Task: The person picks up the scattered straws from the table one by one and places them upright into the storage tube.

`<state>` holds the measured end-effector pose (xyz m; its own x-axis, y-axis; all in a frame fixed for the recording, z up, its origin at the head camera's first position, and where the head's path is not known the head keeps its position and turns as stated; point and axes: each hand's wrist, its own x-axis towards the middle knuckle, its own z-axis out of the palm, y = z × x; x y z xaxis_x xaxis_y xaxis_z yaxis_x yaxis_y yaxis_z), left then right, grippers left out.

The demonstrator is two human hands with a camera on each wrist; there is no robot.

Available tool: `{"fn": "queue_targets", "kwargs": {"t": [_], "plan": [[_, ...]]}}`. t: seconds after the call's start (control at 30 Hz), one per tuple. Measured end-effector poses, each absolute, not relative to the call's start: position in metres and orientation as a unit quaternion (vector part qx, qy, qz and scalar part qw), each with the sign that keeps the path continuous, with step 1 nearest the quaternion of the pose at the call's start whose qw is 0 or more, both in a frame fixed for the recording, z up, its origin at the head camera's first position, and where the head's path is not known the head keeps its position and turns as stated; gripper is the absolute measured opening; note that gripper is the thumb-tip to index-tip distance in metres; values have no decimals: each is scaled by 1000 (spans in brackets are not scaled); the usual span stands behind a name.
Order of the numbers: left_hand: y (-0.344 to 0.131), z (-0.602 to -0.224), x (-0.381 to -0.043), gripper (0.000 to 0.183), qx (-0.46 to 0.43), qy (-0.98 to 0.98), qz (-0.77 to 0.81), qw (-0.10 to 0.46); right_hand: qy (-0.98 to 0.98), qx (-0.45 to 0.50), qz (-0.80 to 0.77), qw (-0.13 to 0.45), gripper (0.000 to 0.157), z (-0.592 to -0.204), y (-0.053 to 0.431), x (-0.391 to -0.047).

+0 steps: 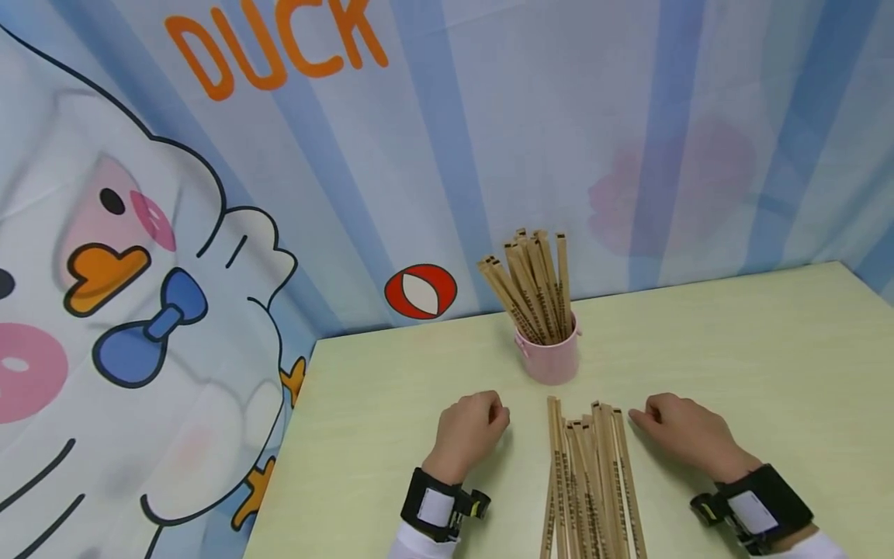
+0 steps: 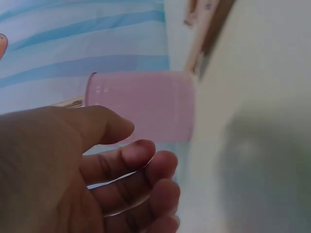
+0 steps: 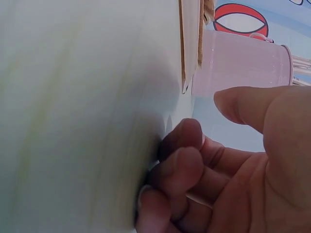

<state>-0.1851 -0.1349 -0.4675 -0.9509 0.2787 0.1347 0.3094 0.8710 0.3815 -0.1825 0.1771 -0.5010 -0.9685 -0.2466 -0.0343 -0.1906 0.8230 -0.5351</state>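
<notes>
A loose bundle of long, thin sticks in brown paper wrappers with dark print lies on the table between the two hands. My left hand rests to the left of it, fingers loosely curled and holding nothing. On the other side, my right hand lies near the bundle's far right end, also loosely curled and without anything in it. Behind the bundle stands a small pink bucket, upright, with several more wrapped sticks leaning in it. In the left wrist view, the thumb and fingertips overlap the pink bucket.
The pale yellow table ends at the back against a blue striped cloth printed with a duck and a red-and-white ball. A black band with a camera sits on each wrist.
</notes>
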Motion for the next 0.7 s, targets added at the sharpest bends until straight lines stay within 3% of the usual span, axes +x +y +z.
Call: {"fn": "queue_targets", "kwargs": {"t": [0.43, 0.7], "plan": [[-131, -501, -171, 28, -169, -970, -173, 25, 954, -112, -271, 62, 35, -503, 176, -183], [-128, -502, -171, 29, -170, -970, -169, 34, 954, -120, -268, 58, 34, -498, 174, -180]]}}
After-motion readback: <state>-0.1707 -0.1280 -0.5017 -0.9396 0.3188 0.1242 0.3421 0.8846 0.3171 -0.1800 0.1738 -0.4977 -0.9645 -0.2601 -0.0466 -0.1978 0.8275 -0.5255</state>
